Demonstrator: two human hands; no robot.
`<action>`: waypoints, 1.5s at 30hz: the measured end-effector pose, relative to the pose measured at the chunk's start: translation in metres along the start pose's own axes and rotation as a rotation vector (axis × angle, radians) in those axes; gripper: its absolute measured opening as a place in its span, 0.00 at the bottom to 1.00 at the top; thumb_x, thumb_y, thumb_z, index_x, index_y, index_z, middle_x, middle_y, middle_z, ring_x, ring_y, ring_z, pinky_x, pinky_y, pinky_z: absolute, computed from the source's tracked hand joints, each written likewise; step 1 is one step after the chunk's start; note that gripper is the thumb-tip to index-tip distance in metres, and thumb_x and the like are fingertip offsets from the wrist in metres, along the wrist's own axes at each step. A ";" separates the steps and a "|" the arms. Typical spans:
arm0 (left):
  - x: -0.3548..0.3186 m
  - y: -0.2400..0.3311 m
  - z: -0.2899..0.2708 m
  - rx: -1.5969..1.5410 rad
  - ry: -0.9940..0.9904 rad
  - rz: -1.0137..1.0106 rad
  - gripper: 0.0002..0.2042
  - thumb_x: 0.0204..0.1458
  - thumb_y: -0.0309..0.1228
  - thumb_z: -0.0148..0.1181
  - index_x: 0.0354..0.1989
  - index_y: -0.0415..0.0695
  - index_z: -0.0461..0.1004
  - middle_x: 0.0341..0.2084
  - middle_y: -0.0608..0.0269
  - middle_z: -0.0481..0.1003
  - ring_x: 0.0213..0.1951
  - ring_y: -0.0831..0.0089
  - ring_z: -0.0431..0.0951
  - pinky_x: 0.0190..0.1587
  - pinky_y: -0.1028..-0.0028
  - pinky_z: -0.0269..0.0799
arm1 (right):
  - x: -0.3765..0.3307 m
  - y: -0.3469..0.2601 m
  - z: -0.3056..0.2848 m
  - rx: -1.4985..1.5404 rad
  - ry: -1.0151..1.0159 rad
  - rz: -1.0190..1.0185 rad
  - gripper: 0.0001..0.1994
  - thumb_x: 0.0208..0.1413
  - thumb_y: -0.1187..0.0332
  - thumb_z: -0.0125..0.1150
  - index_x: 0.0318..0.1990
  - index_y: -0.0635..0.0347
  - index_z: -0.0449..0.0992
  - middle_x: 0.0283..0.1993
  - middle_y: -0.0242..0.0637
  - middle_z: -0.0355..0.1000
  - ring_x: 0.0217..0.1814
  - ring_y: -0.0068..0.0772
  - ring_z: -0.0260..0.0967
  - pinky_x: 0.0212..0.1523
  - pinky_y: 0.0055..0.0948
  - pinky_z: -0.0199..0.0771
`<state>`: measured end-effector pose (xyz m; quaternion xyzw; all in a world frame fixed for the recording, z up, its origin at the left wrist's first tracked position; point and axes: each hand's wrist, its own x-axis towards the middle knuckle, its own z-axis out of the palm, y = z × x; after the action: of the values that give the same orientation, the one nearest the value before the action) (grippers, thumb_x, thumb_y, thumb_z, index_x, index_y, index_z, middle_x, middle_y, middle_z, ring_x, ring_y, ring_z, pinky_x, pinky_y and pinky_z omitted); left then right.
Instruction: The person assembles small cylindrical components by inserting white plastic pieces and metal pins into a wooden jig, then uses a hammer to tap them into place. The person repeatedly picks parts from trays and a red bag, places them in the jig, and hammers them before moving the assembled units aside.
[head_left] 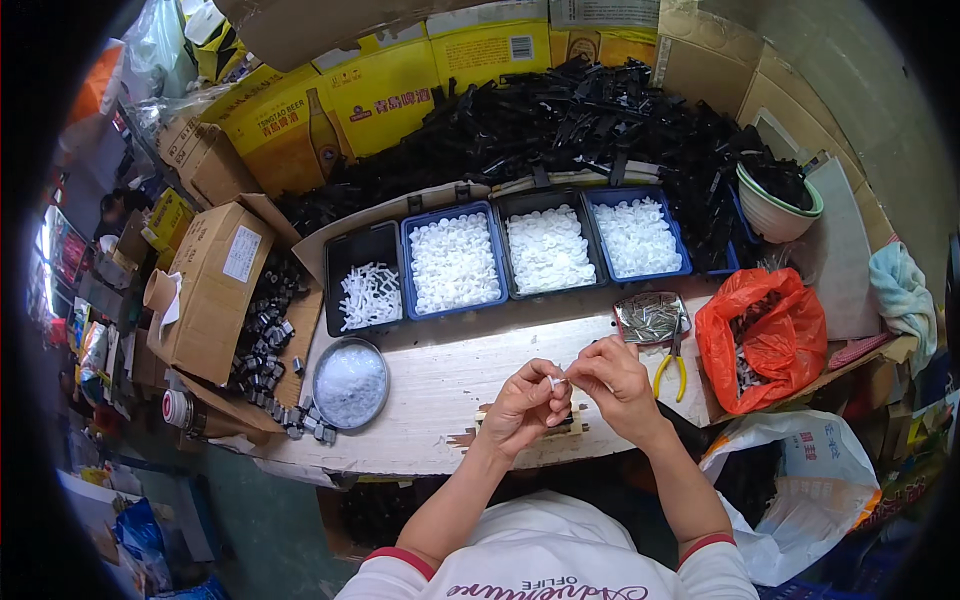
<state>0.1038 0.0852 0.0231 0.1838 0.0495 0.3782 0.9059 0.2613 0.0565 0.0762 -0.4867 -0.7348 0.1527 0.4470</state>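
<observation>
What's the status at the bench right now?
Both hands, left and right, pinching one small white part together. Over wooden jig. Nothing blocking.

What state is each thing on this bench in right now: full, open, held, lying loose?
Left hand: pinching a small white part.
Right hand: pinching the same part.
Blue trays: full of white parts.
Orange bag: open.
Yellow-handled pliers: lying unused.
Round metal dish: filled with white bits.

on the tabletop, four trays sit at twelve o'clock, a round dish at nine, pliers at three.
</observation>
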 end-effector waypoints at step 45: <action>-0.059 0.012 -0.005 1.485 0.185 0.555 0.16 0.43 0.20 0.60 0.42 0.40 0.69 0.26 0.59 0.72 0.29 0.73 0.72 0.32 0.78 0.68 | -0.024 -0.017 0.040 -0.121 -0.048 -0.146 0.07 0.37 0.75 0.63 0.27 0.59 0.73 0.26 0.30 0.68 0.28 0.29 0.62 0.36 0.31 0.54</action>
<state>0.0528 0.0532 0.0206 0.7127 0.3159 0.4718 0.4118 0.2221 0.0362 0.0526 -0.4542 -0.7868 0.0867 0.4088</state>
